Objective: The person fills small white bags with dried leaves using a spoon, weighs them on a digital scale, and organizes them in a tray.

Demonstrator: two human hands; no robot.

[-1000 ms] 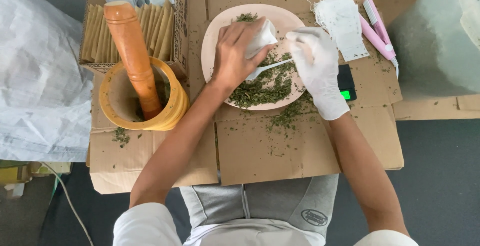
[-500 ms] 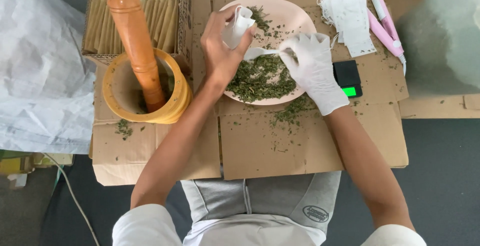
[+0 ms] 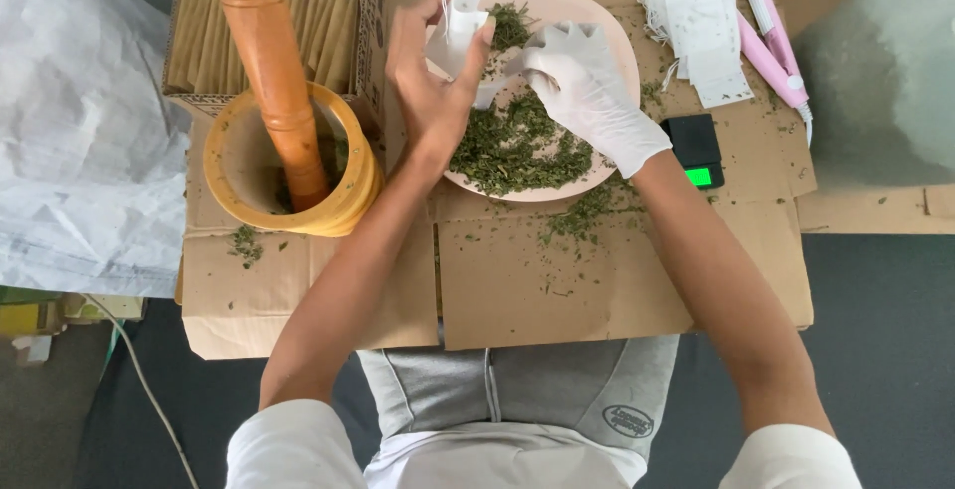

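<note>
Hands [image 3: 438,81] with sachet [image 3: 456,36] over herbs [image 3: 512,146]

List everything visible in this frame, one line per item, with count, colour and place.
round pink plate: 1, pink, centre of cardboard
dried green crushed leaves: 1 heap, green, on plate, some spilled below
small white paper bag: 1, white, in left hand
white spoon: 1, white, in right hand
yellow wooden mortar: 1, yellow, left
orange-brown wooden pestle: 1, standing in mortar
box of tan sleeves: 1, upper left
stack of white bags: 1, upper right
pink sealer tool: 1, far right
small black scale: 1, beside plate
left hand: bare
right hand: white glove
</note>
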